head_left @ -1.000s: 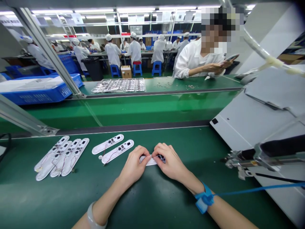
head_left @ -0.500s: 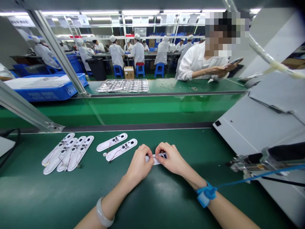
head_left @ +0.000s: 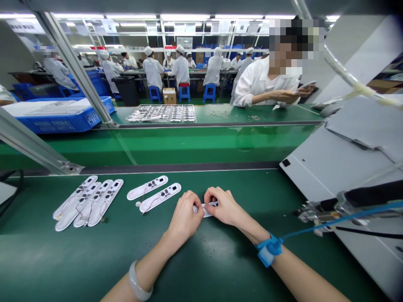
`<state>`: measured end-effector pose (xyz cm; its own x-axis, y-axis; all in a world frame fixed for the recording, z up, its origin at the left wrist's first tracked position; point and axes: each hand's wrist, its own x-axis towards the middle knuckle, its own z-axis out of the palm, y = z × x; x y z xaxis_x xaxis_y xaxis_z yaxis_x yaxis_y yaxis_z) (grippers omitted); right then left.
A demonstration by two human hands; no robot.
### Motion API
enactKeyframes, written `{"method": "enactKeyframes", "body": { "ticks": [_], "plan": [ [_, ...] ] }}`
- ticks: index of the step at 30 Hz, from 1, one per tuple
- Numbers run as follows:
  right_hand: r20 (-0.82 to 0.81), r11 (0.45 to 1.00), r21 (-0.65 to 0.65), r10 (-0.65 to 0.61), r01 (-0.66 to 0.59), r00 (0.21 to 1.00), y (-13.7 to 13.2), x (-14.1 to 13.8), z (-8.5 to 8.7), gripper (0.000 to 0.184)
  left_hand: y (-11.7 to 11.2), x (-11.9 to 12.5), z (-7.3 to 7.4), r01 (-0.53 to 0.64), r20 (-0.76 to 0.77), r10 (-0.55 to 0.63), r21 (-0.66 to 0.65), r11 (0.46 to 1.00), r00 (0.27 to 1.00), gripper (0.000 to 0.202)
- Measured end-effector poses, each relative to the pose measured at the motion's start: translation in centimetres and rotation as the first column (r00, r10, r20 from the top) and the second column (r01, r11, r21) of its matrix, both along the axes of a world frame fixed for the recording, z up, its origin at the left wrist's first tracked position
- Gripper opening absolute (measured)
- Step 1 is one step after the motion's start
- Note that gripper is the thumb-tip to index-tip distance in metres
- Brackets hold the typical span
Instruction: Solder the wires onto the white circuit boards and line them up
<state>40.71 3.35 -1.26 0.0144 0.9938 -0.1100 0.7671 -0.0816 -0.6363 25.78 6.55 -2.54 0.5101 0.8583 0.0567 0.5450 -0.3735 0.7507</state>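
Note:
My left hand [head_left: 185,214] and my right hand [head_left: 223,206] both pinch one white oblong circuit strip [head_left: 205,209] that lies on the green work mat [head_left: 201,260]. Fingers of both hands curl over its ends, and most of the strip is hidden under them. A blue strap [head_left: 267,250] with a blue cord circles my right wrist; a pale bangle [head_left: 137,285] sits on my left. Two similar strips [head_left: 154,193] lie just left of my hands, and several more lie fanned in a pile [head_left: 88,202] farther left.
A white machine housing [head_left: 340,167] with a metal-tipped tool [head_left: 317,209] stands at the right. Beyond the mat runs a green conveyor [head_left: 189,144], then a tray of parts [head_left: 163,113] and a blue crate [head_left: 59,117]. A person in white [head_left: 267,79] sits opposite.
Both hands stayed on the strip, shifting slightly up and apart in view as the camera moved. The person opposite lowered the hands a little.

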Motion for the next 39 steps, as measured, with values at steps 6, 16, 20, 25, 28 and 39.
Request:
{"method": "enactKeyframes", "body": {
  "ticks": [6,16,20,25,28,39],
  "plan": [
    [0.016,0.999,-0.037,-0.002,0.002,1.000,0.7,-0.3,0.3,0.014,0.0,-0.2,-0.4,0.031,-0.010,-0.030,0.056,0.998,0.999,0.019],
    [-0.043,1.000,0.005,0.001,-0.001,0.999,0.3,-0.2,-0.2,0.015,-2.9,-1.6,-0.4,0.304,-0.216,-0.231,0.417,0.857,0.949,0.026],
    [-0.120,0.995,0.079,0.071,-0.062,0.990,-0.1,0.7,-0.6,0.012,-2.7,-2.5,-0.8,0.281,-0.132,-0.251,0.319,0.905,0.959,0.029],
    [-0.120,0.976,0.170,0.158,-0.137,0.980,-1.7,2.3,-0.2,0.013,-2.2,-3.2,-0.8,0.205,0.126,-0.228,0.169,0.964,0.965,0.025],
    [0.021,0.964,0.169,0.204,-0.204,0.979,-2.7,2.5,0.0,0.023,-2.0,-3.3,-0.9,0.161,0.200,-0.191,0.154,0.975,0.961,0.023],
    [0.350,0.913,0.239,0.237,-0.331,0.906,-1.4,2.8,1.3,0.017,-0.4,-3.8,-1.8,-0.235,0.418,0.214,0.000,0.972,0.883,0.026]
  ]
}}
